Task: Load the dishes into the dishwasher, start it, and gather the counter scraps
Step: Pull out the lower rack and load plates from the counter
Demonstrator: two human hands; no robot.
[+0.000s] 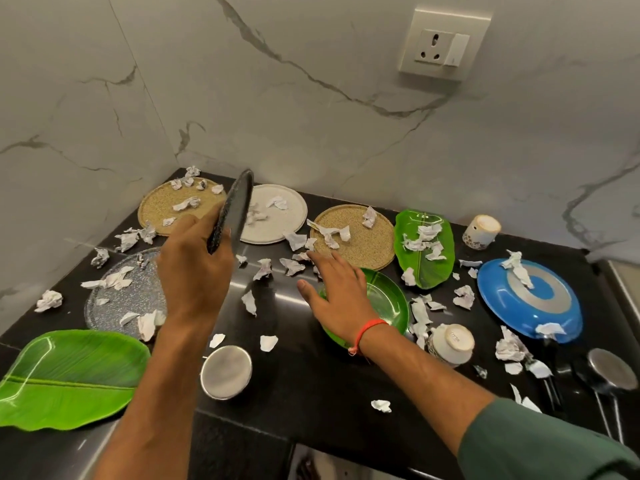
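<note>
Glossy black stone bench (294, 382); crumpled white paper scraps (424, 242); shiny green plastic leaf plate (65, 375); brushed metal cup (227, 372); coarse woven mat (363, 244); matt veined marble wall (311, 98).

Dark speckled round plate (232, 211), held on edge above the black stone worktop (294, 368) by the left hand (194, 268). Flat near the back edge: two woven tan round mats (162, 209) (367, 244), a white round plate (287, 216) and a green leaf-shaped plate (424, 268). A second leaf-shaped green plate (65, 379) lies at the front left corner, behind it a clear speckled glass plate (114, 303). The right hand (341, 296) rests, fingers spread, on a round green plate (388, 303). A blue round plate (502, 299) lies upside down near the right edge. Crumpled white paper scraps (263, 268) are scattered over worktop and dishes.
</note>
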